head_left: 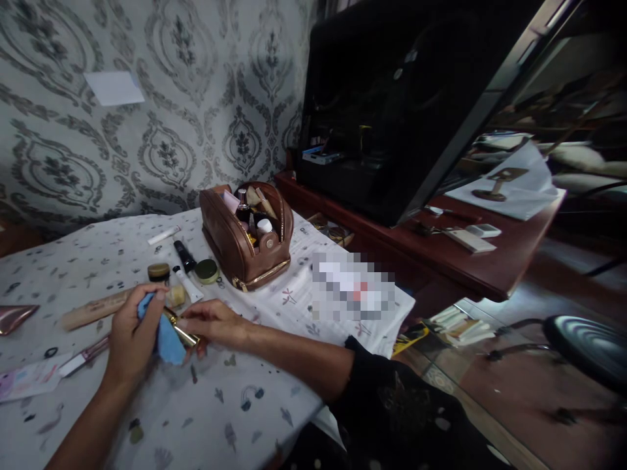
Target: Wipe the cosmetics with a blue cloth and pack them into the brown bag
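Observation:
My left hand [134,333] is closed around a blue cloth [170,341], whose loose end hangs below the fingers. Between my two hands is a shiny gold cosmetic tube [186,334]; the fingers of my right hand [215,324] pinch it, and its upper end lies against the cloth. Just beyond the hands stand a dark-lidded jar [159,272], a white squeeze tube [190,284], a black tube [184,256] and a round green-lidded tin [206,271]. A brown toiletry bag [230,245] sits open behind them, filled with bottles and other cosmetics.
A patterned white cloth [264,391] covers the surface. At left lie a beige tube [93,309], a pink metallic tube [17,318] and a pale packet [34,380]. A thin white stick [164,235] lies near the back. The television [372,117] stands on a red-brown cabinet [470,261] at right.

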A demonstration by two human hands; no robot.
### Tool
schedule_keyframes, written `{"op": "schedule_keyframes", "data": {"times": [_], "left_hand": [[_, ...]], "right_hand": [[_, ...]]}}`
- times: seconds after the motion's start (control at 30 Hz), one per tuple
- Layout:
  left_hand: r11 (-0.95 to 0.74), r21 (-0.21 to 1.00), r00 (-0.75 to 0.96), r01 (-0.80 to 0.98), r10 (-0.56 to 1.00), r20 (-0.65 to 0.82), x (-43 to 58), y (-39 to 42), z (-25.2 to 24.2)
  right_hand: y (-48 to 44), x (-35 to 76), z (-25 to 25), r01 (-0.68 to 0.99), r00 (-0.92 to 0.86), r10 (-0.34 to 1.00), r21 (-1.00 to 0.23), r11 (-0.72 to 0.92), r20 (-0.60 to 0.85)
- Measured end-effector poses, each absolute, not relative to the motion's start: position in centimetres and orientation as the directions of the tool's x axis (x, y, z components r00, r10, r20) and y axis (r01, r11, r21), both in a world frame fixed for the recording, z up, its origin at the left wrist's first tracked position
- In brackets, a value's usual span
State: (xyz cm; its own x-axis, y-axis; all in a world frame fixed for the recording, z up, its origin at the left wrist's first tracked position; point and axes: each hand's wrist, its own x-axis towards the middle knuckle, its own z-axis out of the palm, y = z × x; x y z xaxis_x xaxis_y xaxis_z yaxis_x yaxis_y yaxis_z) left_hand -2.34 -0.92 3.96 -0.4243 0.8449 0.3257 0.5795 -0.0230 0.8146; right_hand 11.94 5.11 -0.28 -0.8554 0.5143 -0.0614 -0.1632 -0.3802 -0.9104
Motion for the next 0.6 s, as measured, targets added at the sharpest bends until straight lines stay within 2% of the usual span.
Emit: {"op": "schedule_keyframes", "data": {"times": [0.1,0.23,0.4,0.6], "left_hand": [[-0.046,0.847,-0.431,0.529,0.846,0.315,-2.16,-0.98,3.99],[-0.054,0.839,-0.469,0.541,0.809,0.354,-1.93,-0.90,4.08],[-0.028,0.831,-0.473,0.556,0.811,0.344,-1.69,-1.01,4.41],[-0.014,0.875,-0.474,0.483,0.837,0.275,-1.73,-1.30,4.84]], "right_hand": [[5.14,11.88,-0.31,-0.157,-0.850,0.522,-0.907,-0.390,-0.077],[4.91,11.86,-0.21,-0.186,-0.837,0.545,-0.917,-0.353,-0.040],[4.66,11.88,-0.01,-0.179,-0.813,0.578,-0.916,-0.359,-0.067],[4.76,12.04,0.30,-0.143,-0.850,0.523,-0.925,-0.353,-0.068]]}}
